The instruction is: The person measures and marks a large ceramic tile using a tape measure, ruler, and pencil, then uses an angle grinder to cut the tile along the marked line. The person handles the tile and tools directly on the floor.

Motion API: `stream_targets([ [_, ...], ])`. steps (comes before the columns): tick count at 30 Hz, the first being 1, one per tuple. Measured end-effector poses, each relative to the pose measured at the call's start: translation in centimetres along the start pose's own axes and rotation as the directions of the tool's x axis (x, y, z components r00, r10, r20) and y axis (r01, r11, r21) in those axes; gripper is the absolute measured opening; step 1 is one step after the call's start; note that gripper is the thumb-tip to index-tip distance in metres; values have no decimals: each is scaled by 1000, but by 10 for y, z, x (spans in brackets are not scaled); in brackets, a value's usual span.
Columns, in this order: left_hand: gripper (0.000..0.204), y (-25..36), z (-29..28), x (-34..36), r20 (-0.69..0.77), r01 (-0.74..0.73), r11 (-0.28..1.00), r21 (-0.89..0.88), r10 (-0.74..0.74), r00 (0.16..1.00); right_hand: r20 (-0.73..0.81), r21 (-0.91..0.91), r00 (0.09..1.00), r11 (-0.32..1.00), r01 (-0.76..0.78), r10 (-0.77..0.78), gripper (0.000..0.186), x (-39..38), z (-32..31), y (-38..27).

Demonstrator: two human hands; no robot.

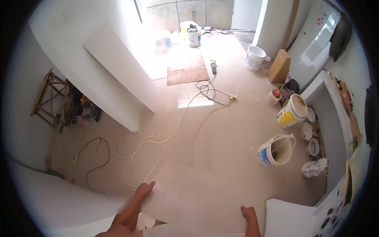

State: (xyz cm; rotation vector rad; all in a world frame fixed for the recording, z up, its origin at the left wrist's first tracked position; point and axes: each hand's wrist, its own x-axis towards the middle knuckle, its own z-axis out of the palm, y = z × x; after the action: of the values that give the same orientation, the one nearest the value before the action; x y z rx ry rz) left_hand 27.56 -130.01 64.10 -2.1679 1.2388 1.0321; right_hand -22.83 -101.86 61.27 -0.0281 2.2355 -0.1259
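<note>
A large flat beige panel, which looks like a floor tile (193, 197), spans the space in front of my body. My left hand (145, 189) is closed on its left edge, thumb on top and fingers hidden beneath. On the opposite edge my right hand (248, 213) grips it the same way, thumb lying over the face. The panel's colour nearly matches the floor, so its far edge is faint. Loops of white cable (148, 144) lie on the floor just beyond my left hand.
An angle grinder (213, 68) lies ahead, its cord running to a socket block (233, 97). An open bucket (276, 151) and a yellow-marked bucket (291, 112) stand at right. A pale slab (122, 65) leans against the left wall. Another white panel (288, 217) is beside my right arm.
</note>
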Motion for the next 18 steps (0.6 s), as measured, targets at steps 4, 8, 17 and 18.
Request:
stream_targets([
  [4, 89, 71, -47, 48, 54, 47, 993, -111, -41, 998, -11, -2, 1000, 1000, 15, -15, 64, 27, -28, -120],
  [8, 89, 118, -76, 120, 85, 47, 992, -117, -37, 996, -48, -199, 994, 976, 89, -100, 66, 56, -52, -233],
  [17, 88, 280, -239, 212, 118, 65, 991, -114, -51, 992, -38, -166, 998, 986, 33, -40, 70, 58, -62, -435],
  [18, 89, 279, -247, 240, 116, 61, 993, -103, -49, 992, -7, -156, 1000, 988, 19, -21, 71, 62, -59, -461],
])
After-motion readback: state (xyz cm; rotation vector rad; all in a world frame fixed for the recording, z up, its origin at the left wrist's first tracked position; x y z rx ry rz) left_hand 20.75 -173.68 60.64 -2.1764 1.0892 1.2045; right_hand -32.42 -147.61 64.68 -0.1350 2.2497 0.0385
